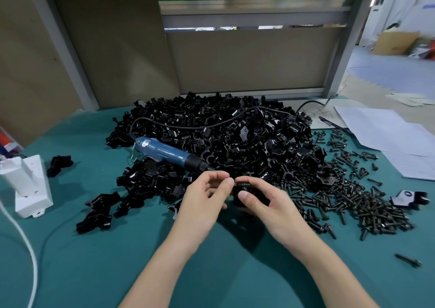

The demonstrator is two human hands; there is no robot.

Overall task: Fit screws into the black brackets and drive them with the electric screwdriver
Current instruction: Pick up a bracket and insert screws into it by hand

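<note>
My right hand (266,203) grips one black bracket (243,187) just in front of the heap of brackets (235,131). Its fingers are clamped round the part and the thumb is pressed on the near face. My left hand (203,198) sits close on the bracket's left side with its fingers curled. The thumb and forefinger are drawn together against the bracket's upper left edge. Nothing shows between them, so I cannot tell whether they pinch a screw. Both hands are over the green desk (117,260).

The electric screwdriver (169,153) lies tilted on the near left slope of the heap. Its black nose points toward my hands and ends just behind my left hand. Its black cord (188,125) loops back across the top of the heap.

The screws (353,197) are spread in a loose pile against the heap's right side, near my right hand. A few loose brackets lie off the heap's near left edge.

Well to the left of the heap stands a white box (30,185), with a white cable (23,237) curving from it toward the desk's near edge. To the right of the heap, toward the back, lie white papers (388,131), with a pen (329,122) at their left edge.
</note>
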